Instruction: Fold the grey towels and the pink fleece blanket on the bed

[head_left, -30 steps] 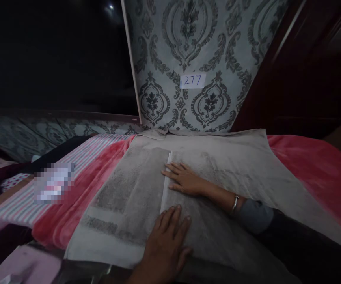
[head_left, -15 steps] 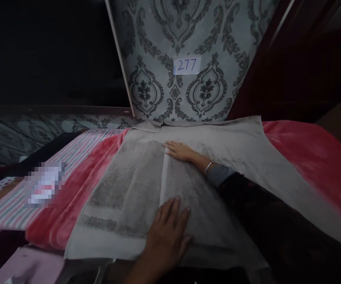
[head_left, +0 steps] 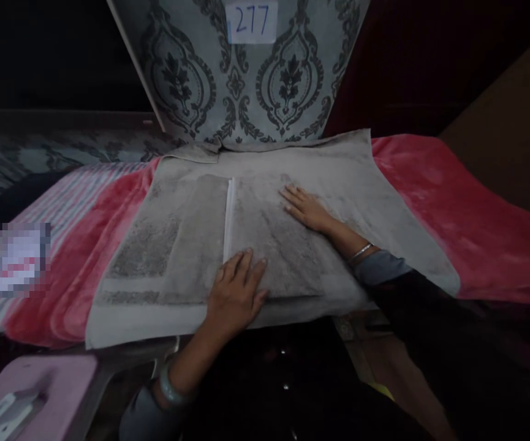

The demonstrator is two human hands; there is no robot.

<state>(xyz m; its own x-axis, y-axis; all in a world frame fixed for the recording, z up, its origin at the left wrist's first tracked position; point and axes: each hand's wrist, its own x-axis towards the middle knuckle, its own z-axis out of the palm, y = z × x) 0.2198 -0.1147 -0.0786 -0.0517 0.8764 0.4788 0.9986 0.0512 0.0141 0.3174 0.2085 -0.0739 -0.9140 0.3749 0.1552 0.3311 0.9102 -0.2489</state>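
Note:
A folded grey fleecy cloth (head_left: 200,236) lies flat, with a narrow white strip (head_left: 229,211) running front to back across it. Beneath it is a larger, smoother grey cloth (head_left: 283,160) spread out, one far-left corner turned over. My left hand (head_left: 237,291) rests palm down on the near part of the folded cloth, by the strip's near end, fingers stretched out. Farther back and to the right, my right hand (head_left: 306,207) lies flat on the same cloth with its fingers spread. Neither hand grips anything.
Red plush fabric (head_left: 430,184) shows on both sides under the grey cloth. Striped fabric (head_left: 76,190) bears a blurred packet (head_left: 19,260) at left. A pink stool-like surface (head_left: 67,373) with a white object stands front left. Patterned wall (head_left: 237,110) rises behind.
My right hand has slid rightward over the folded cloth, away from the white strip. My left hand stays near the strip's near end. The view has tilted down and shifted right.

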